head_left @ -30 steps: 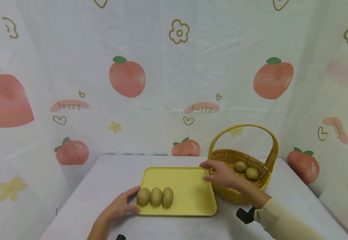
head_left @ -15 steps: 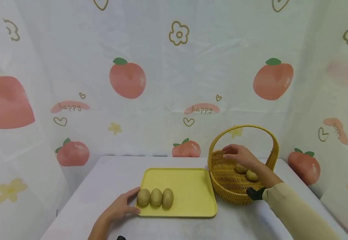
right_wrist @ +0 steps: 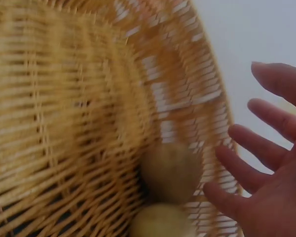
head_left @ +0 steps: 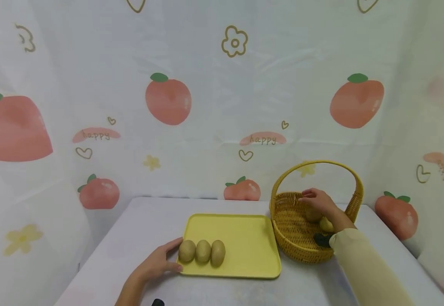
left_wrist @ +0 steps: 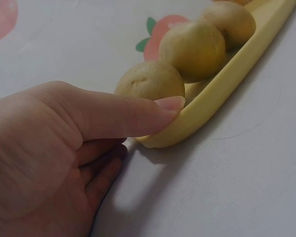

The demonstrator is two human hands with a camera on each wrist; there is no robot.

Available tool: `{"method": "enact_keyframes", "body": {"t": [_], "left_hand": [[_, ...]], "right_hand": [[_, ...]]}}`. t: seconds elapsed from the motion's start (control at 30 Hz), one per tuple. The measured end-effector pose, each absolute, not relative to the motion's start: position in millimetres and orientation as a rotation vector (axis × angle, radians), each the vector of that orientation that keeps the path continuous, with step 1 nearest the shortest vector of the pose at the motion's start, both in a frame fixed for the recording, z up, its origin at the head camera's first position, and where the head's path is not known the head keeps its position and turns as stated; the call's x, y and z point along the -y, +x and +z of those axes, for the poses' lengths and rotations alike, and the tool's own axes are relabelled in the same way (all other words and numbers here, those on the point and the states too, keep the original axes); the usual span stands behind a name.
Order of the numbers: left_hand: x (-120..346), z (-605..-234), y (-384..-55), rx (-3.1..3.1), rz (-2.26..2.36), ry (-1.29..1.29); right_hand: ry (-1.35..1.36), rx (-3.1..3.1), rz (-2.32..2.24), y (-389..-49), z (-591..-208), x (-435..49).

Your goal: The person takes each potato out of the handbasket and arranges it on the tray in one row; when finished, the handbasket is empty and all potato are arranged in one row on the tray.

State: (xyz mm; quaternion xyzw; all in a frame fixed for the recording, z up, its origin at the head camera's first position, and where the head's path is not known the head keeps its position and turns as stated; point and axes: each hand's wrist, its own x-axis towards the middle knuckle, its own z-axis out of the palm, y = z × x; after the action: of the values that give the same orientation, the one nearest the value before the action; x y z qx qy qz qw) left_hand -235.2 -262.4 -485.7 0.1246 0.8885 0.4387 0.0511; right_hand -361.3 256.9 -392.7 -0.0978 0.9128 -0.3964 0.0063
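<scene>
Three brown potatoes [head_left: 203, 251] stand in a row along the left end of a yellow tray [head_left: 250, 255]. At the tray's front left corner my left hand [head_left: 157, 261] holds the rim; in the left wrist view its thumb [left_wrist: 138, 116] lies over the edge, with the other fingers low against the outside. My right hand [head_left: 323, 204] is over a wicker basket [head_left: 292, 227], fingers spread, nothing held. Beneath it are two potatoes, one darker [right_wrist: 170, 173] and one paler [right_wrist: 160, 222], blurred in the right wrist view and partly covered by the hand in the head view.
The basket's tall arched handle [head_left: 317, 162] rises over the right hand. Tray and basket stand side by side on a white table [head_left: 149, 225]. Behind them hangs a pale cloth [head_left: 206, 161] printed with fruit. A black strap [head_left: 323, 240] sits at the right wrist.
My right hand has moved from the tray's right side over the basket, then further right above the potatoes in it. The left hand stays at the tray. The head view has shifted slightly.
</scene>
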Motion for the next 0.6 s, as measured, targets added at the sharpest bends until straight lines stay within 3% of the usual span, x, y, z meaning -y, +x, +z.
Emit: {"method": "enact_keyframes", "body": {"t": [0.33,0.6], "left_hand": [[260.5,-484.1,-235.4,-2.717,1.336,0.373],[260.6,-484.6,-236.2,-2.718,1.332,0.38]], "right_hand": [[-0.412,-2.739,-1.208,-382.6,-427.3,-283.1],[-0.245,-2.619,-1.155,-375.5,-428.8,-269.2]]}}
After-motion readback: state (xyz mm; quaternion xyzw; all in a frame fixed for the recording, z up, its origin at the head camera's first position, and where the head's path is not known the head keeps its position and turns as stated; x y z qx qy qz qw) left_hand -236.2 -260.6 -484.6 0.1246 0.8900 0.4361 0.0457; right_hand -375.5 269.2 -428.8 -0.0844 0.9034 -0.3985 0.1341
